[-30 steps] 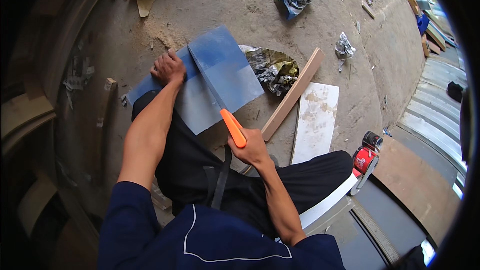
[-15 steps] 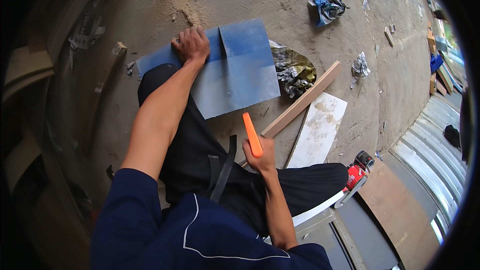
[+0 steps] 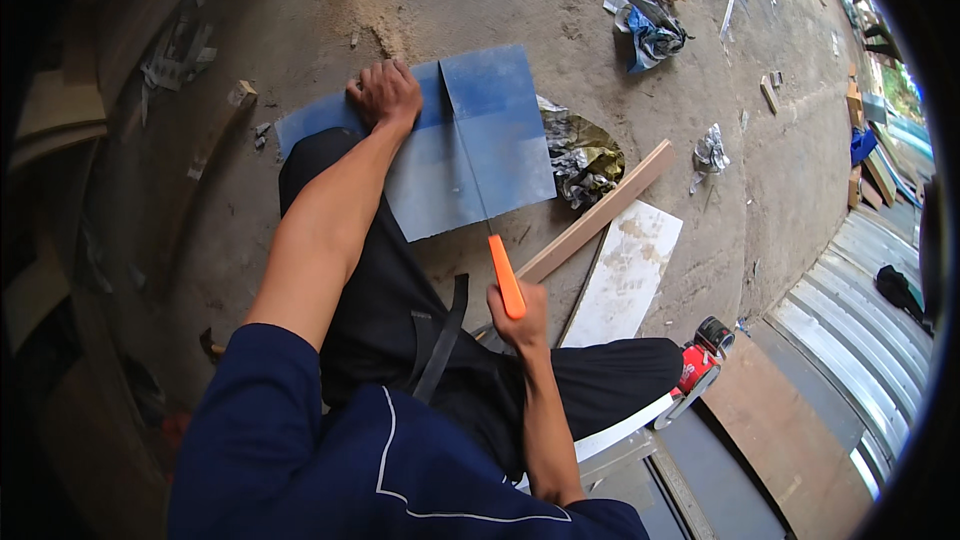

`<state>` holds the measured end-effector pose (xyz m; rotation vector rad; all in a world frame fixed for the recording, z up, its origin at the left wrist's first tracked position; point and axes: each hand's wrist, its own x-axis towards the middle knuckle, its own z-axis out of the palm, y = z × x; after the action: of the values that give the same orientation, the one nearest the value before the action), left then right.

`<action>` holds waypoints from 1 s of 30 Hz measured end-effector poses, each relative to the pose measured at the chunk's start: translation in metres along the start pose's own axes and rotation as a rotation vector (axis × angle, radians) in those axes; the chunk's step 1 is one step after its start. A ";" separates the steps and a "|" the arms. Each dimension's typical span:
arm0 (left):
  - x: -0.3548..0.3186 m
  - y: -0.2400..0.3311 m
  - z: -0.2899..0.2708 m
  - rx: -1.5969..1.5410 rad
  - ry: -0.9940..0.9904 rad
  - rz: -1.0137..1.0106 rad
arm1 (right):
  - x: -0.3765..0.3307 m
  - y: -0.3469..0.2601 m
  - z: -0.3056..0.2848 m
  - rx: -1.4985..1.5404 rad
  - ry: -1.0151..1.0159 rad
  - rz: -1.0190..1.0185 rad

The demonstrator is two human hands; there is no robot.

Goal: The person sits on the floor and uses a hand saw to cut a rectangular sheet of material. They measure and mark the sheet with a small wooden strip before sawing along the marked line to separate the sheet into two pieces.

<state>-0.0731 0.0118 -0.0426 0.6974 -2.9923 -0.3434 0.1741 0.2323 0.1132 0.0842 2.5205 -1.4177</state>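
Observation:
A flat board painted blue and fading to pale grey (image 3: pixel 505 145) lies across my left knee. My left hand (image 3: pixel 388 95) grips its far edge, with fingers bent over it. The thin blade of a handsaw (image 3: pixel 506 278) with an orange handle runs across the board from the far edge to the near edge, seen almost edge-on. Wrapped around that handle, my right hand (image 3: pixel 522 318) sits just short of the board's near edge, above my lap. How deep the blade sits in the board I cannot tell.
A wooden strip (image 3: pixel 600 210) and a stained white board (image 3: pixel 625 270) lie right of the blue board. Crumpled foil (image 3: pixel 580 155) touches its right side. Beside my right knee is a red and black power tool (image 3: pixel 703 360). Sawdust (image 3: pixel 385 25) lies beyond my left hand.
My right hand has drawn the saw slightly toward me, so more blade shows below the board's near edge. My left hand stays on the board; the view has shifted slightly.

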 end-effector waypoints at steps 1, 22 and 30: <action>-0.001 0.001 0.001 0.001 0.011 0.017 | 0.027 -0.002 0.007 0.013 0.012 -0.024; -0.004 0.005 0.001 -0.051 0.004 0.026 | 0.085 0.008 0.045 0.051 0.084 -0.031; -0.006 0.003 -0.002 -0.060 -0.018 0.006 | -0.003 -0.016 0.012 0.080 0.017 0.084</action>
<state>-0.0687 0.0168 -0.0401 0.6827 -2.9866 -0.4391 0.1762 0.2140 0.1216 0.2148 2.4425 -1.4905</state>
